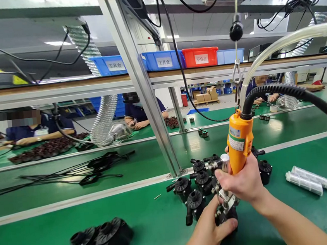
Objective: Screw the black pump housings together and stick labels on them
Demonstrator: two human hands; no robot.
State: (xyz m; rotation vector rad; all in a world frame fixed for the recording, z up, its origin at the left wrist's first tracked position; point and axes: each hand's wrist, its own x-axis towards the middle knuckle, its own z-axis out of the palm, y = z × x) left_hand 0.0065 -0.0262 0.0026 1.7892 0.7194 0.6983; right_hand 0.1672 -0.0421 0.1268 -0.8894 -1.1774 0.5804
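My right hand is wrapped round an orange electric screwdriver, which hangs from a cord and carries a black cable and a clear hose. The metal head of the tool points down at a black pump housing. Around that housing my left hand is closed, thumb on its near side. Much of the housing is hidden by the tool and my fingers. Several similar black pumps stand just beyond my hands. Two larger black housings lie together at the lower left.
A metal post rises from the green bench. Clear plastic tubes lie at right; black cables lie at left on the middle strip. Blue bins and a red bin stand on the shelf. Several co-workers sit across the bench.
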